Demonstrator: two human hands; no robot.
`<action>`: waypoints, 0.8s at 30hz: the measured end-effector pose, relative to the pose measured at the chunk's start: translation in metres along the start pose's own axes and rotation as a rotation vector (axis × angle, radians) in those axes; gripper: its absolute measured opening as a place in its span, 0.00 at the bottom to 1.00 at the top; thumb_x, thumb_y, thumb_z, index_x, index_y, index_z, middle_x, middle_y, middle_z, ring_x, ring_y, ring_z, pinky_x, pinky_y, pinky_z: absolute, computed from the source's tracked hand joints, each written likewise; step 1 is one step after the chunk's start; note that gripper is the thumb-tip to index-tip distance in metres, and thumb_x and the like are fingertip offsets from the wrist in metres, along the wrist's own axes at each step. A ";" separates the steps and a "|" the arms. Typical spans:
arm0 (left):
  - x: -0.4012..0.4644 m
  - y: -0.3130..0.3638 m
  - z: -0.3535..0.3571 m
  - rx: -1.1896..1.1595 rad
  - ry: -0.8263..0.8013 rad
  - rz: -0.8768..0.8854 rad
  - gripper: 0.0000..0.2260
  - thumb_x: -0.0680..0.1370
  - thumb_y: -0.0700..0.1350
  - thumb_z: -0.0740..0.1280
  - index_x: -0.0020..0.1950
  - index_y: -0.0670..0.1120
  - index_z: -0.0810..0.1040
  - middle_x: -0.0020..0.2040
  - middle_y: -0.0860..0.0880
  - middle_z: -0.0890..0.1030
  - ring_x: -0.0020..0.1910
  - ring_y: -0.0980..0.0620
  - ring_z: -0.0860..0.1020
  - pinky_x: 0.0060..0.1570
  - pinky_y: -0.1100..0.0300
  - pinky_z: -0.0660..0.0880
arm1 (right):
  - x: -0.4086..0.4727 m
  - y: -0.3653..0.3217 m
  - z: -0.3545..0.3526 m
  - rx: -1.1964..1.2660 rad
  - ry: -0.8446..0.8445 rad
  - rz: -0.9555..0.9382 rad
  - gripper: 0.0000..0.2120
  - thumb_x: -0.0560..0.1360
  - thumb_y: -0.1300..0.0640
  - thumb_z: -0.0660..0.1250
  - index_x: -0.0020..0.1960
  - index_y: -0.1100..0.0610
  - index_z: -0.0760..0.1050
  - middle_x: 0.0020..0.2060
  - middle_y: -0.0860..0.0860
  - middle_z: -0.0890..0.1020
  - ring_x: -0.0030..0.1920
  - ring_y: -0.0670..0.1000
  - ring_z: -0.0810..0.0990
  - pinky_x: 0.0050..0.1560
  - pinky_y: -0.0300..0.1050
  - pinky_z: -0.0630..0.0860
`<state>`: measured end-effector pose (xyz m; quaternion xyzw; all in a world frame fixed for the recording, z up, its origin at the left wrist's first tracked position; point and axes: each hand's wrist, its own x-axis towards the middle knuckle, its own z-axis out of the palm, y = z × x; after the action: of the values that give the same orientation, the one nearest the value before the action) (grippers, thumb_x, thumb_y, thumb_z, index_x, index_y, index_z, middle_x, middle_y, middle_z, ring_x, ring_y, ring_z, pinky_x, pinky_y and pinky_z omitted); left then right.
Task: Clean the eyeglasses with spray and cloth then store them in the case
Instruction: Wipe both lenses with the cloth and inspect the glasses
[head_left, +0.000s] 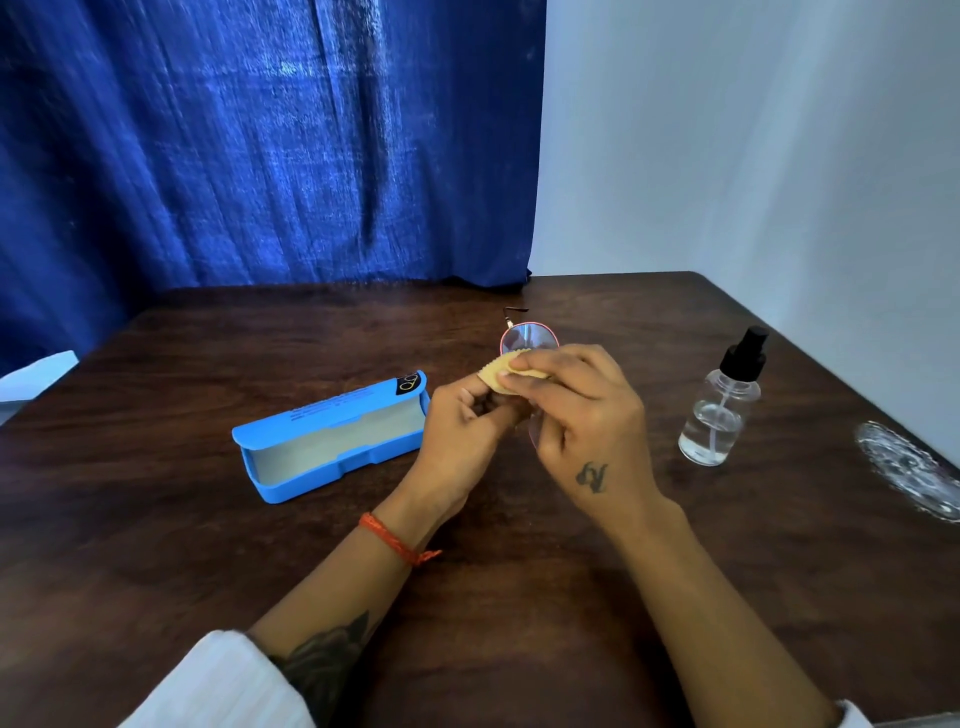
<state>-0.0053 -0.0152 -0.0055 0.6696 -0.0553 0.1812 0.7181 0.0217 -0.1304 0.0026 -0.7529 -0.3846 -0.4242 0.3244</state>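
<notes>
Where fingers pinch: cloth on eyeglasses

A dark wooden table stands against a blue curtain and pale wall.

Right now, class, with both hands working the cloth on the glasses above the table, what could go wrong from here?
1. The right hand pinches the cloth on the eyeglasses while the left hand holds the frame; hard rubbing might bend it.
2. The spray bottle stands beside the right hand; a stray move could topple it.
3. The open case lies near the left wrist and could be nudged.
</notes>
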 end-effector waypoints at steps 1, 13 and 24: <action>0.001 -0.001 0.000 0.011 0.000 0.004 0.12 0.72 0.30 0.66 0.45 0.45 0.80 0.39 0.50 0.83 0.42 0.56 0.79 0.44 0.63 0.75 | -0.002 0.002 -0.002 0.003 0.008 0.011 0.16 0.62 0.74 0.64 0.45 0.61 0.84 0.46 0.53 0.84 0.48 0.51 0.75 0.53 0.35 0.72; 0.001 -0.001 0.000 0.081 -0.040 0.025 0.06 0.72 0.37 0.69 0.36 0.45 0.78 0.29 0.55 0.79 0.33 0.60 0.75 0.37 0.68 0.72 | 0.005 0.002 0.000 -0.068 0.126 0.115 0.18 0.66 0.70 0.59 0.50 0.63 0.82 0.48 0.57 0.82 0.49 0.53 0.75 0.55 0.34 0.68; 0.002 -0.001 -0.001 0.084 -0.022 0.007 0.08 0.71 0.34 0.69 0.36 0.46 0.78 0.29 0.56 0.78 0.34 0.60 0.75 0.38 0.67 0.73 | -0.003 0.016 -0.008 0.081 0.103 0.091 0.14 0.65 0.72 0.63 0.40 0.59 0.84 0.43 0.51 0.84 0.45 0.50 0.78 0.52 0.31 0.70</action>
<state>-0.0036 -0.0134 -0.0057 0.7010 -0.0580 0.1784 0.6880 0.0319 -0.1455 0.0009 -0.7329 -0.3496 -0.4313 0.3932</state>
